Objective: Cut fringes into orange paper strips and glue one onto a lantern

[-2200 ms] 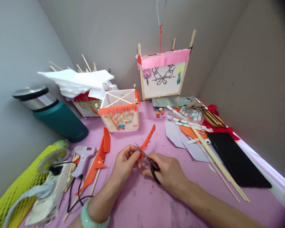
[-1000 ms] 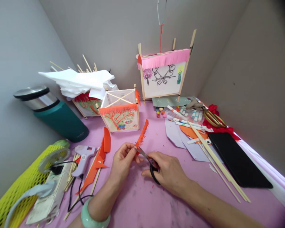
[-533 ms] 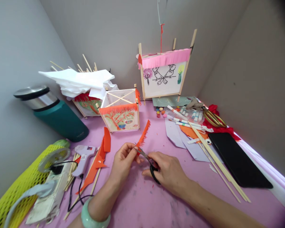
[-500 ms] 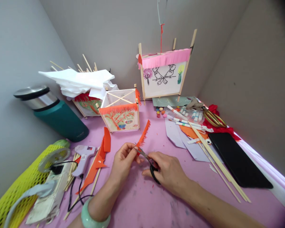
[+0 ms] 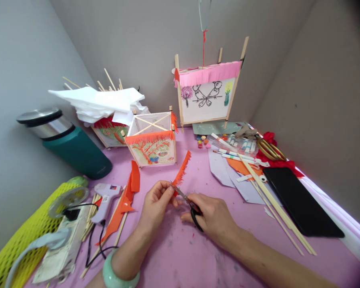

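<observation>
My left hand (image 5: 159,200) pinches the lower end of an orange paper strip (image 5: 183,170) whose right edge is cut into a fringe. Scissors (image 5: 195,212) with black handles are gripped in my right hand (image 5: 211,214); their blades lie at the strip, close to my left fingertips. Whether the blades are fully closed I cannot tell. Just beyond stands a paper lantern (image 5: 153,150) on a stick frame, with orange fringe along its top edge and a drawn tree on the front. Orange paper scraps (image 5: 127,200) lie left of my left hand.
A glue gun (image 5: 106,200), a power strip (image 5: 60,244) and a teal bottle (image 5: 78,148) are at the left. A pink-fringed lantern (image 5: 210,96) hangs at the back. On the right lie wooden sticks (image 5: 273,200), a black phone (image 5: 300,200) and markers (image 5: 237,154).
The scissors and my right hand have shifted very slightly, with the handles a little lower. My left hand and the strip stay nearly in place.
</observation>
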`<state>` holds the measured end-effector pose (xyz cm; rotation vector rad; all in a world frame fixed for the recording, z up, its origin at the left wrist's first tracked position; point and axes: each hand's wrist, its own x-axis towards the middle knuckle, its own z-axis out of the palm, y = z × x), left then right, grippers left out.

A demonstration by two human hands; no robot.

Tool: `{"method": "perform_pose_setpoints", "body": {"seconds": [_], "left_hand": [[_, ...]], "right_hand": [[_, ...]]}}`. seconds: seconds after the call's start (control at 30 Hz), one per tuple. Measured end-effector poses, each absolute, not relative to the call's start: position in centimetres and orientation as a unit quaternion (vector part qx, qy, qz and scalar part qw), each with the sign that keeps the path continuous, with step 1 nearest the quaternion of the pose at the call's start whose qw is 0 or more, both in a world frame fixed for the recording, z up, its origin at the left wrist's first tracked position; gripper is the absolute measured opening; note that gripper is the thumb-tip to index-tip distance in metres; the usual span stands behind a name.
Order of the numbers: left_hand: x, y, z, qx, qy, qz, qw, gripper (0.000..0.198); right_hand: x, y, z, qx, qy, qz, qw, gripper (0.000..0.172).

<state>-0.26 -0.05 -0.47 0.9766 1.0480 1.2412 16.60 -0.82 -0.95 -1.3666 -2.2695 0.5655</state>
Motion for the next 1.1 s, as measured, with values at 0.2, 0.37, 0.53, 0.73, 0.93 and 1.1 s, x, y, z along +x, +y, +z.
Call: {"method": "perform_pose_setpoints", "body": {"seconds": [0.2,0.37,0.53,0.73,0.93,1.1], "left_hand": [[-0.28,-0.13,-0.41,0.417,0.449,0.531,0.585,0.016],[-0.25,0.02,-0.46,0.418,0.456,0.527,0.583,0.018],[-0.27,0.04,-0.39,0.416,0.461,0.520,0.587,0.018],[-0.21,-0.16,-0.03,0.426,0.474,0.492,0.593,0.019],[-0.02,-0.26,0.20,0.427,0.470,0.481,0.605,0.021],[0.07,-0.20,0.29,0.433,0.474,0.478,0.599,0.022]], "right_hand": [[16.58,-0.76,-0.90,-0.494,-0.816,0.212,0.215,0.026],[16.67,-0.82,-1.10,-0.489,-0.817,0.214,0.220,0.026],[16.63,-0.90,-1.15,-0.493,-0.813,0.219,0.220,0.027],[16.53,-0.99,-0.75,-0.496,-0.807,0.216,0.238,0.031],[16.56,-1.00,-0.48,-0.488,-0.805,0.222,0.254,0.031],[16.58,-0.85,-0.63,-0.484,-0.809,0.223,0.248,0.031]]}}
